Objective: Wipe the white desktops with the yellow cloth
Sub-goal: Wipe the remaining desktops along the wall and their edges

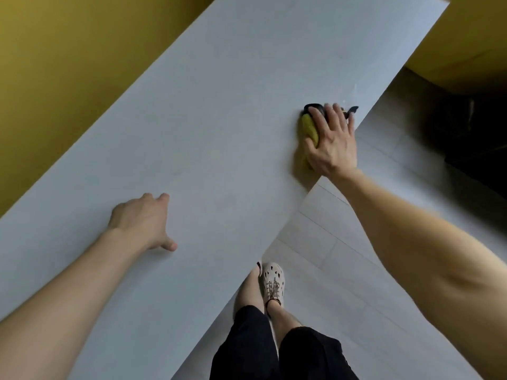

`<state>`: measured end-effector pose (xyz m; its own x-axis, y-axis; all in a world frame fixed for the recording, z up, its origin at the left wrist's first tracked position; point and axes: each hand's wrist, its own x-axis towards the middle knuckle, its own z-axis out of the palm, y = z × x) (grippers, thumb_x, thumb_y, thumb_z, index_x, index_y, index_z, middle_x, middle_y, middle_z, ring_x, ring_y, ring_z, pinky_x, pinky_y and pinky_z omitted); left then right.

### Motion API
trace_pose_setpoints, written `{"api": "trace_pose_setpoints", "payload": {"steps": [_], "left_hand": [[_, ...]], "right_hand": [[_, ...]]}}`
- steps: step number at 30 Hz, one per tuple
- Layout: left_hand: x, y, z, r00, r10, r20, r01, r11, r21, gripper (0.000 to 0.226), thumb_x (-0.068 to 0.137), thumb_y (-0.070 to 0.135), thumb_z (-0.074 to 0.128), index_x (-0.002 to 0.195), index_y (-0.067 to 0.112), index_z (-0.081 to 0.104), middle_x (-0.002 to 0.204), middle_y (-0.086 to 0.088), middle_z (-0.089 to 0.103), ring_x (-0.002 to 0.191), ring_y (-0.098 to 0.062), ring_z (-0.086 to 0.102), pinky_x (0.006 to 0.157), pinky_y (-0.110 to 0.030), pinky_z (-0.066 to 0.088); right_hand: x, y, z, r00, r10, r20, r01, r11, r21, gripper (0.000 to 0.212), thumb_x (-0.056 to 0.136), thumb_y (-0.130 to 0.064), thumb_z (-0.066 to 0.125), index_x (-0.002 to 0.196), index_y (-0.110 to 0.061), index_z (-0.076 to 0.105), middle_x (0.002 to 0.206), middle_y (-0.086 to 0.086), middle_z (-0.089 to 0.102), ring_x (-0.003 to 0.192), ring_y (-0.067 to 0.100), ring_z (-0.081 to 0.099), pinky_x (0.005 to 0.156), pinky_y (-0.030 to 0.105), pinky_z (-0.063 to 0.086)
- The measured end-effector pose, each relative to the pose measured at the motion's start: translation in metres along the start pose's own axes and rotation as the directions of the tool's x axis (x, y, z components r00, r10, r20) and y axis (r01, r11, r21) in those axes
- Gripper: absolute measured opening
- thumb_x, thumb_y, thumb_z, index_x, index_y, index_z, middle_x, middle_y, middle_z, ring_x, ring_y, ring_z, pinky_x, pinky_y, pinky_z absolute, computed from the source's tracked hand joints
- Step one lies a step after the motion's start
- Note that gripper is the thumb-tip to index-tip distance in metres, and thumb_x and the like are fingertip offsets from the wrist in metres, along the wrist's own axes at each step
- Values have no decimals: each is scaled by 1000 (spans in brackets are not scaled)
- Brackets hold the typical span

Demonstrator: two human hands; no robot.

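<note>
Okay, nearest up: black trousers (241, 346) and a cream shoe (273, 281) on grey floor (343, 256). Further out, left hand (142, 218) loosely curled on the white desktop (219, 119), gripping nothing. Beyond that, right hand (333, 144) flat, fingers spread, pressing the yellow cloth (308, 130) down near the desktop's right edge, fingertips over some dark object (315, 107). Yellow wall (68, 64) behind.
</note>
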<state>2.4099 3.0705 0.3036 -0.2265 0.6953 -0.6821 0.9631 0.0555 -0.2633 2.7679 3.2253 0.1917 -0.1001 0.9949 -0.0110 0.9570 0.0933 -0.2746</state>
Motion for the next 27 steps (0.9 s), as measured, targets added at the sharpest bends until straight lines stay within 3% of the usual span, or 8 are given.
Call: {"api": "trace_pose_setpoints", "payload": {"steps": [2,4,6,11,16,21,23,27], "left_hand": [[13,-3,-24,997,48,-55,-47,999,23,95,66,77,88,137,26,52,127,-2,59,122,-28,64,93,-40,55],[30,1,-44,992,40,-123,-45,998,-36,105,64,76,91,146,25,47,136,-5,54,129,-31,57,96,-45,54],[50,7,-63,989,33,-143,-45,996,-77,123,59,73,95,156,24,36,148,-10,45,140,-35,46,101,-50,52],[104,4,-84,997,-32,-67,21,987,-162,164,50,70,100,168,27,-5,175,-23,-1,163,-46,4,117,-65,42],[153,-9,-79,986,23,-166,-72,954,-292,158,56,86,86,171,31,-6,179,-15,-11,167,-35,-10,129,-65,19],[186,11,-42,812,-30,-583,-246,888,-388,84,95,77,49,167,38,33,179,-16,14,167,-32,8,129,-69,9],[188,17,-29,740,-81,-668,-264,879,-398,71,101,64,46,166,36,39,178,-16,20,166,-36,14,129,-69,9],[189,15,-21,655,-82,-752,-284,895,-345,56,112,50,38,167,38,38,179,-13,21,167,-32,16,130,-65,12]], "right_hand": [[-20,-31,8,999,-47,-26,47,999,2,78,94,-50,53,166,-28,36,173,14,34,164,35,23,134,60,6],[-70,-75,18,954,-297,40,296,955,24,79,95,-48,59,167,-24,38,173,17,34,164,38,23,132,64,11],[-120,-109,23,848,-509,148,503,861,75,77,99,-48,57,169,-25,36,176,16,29,167,36,17,133,64,10],[-85,-83,22,655,-712,252,707,695,127,77,101,-49,60,171,-31,32,178,8,26,168,28,12,135,61,5],[34,-43,14,933,-347,94,348,937,3,75,99,-48,59,168,-32,37,175,3,34,167,27,18,132,62,13],[8,-93,24,980,-198,9,198,979,-48,81,95,-44,62,169,-23,36,176,15,29,166,36,17,133,62,12],[-32,-128,29,886,-444,136,442,896,45,76,100,-42,62,169,-20,38,176,20,27,167,39,14,131,65,14],[-22,-131,26,496,-798,342,790,578,203,69,105,-47,48,169,-23,38,179,16,21,168,34,9,133,63,10]]}}
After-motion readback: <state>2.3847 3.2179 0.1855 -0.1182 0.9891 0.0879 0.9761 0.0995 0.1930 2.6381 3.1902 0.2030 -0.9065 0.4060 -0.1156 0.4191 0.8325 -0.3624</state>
